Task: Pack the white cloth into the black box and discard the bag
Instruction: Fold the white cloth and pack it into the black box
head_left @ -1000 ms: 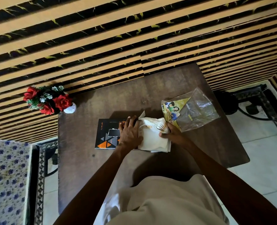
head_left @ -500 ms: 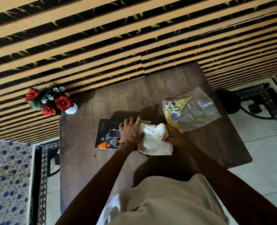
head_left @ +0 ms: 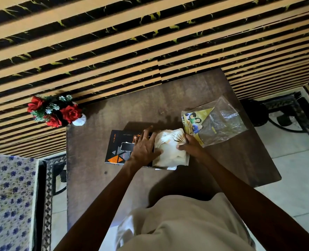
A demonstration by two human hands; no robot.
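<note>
White cloth (head_left: 170,151): folded, soft, long axis running away from the person, lying in the black box (head_left: 122,147) at its right end. Left hand (head_left: 144,148): fingers spread flat, pressing box and cloth edge. Right hand (head_left: 191,147): grip closed on cloth's right edge. Bag (head_left: 220,124): clear crinkled plastic, just right. Desk (head_left: 99,178): dark wood, against striped wall.

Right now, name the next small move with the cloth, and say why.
Probably press the raised far edge of the white cloth down flat into the black box. The left hand lies flat on the cloth's left side, the right hand pinches its far right corner, and that edge is bunched up. The empty bag lies apart on the table.
</note>
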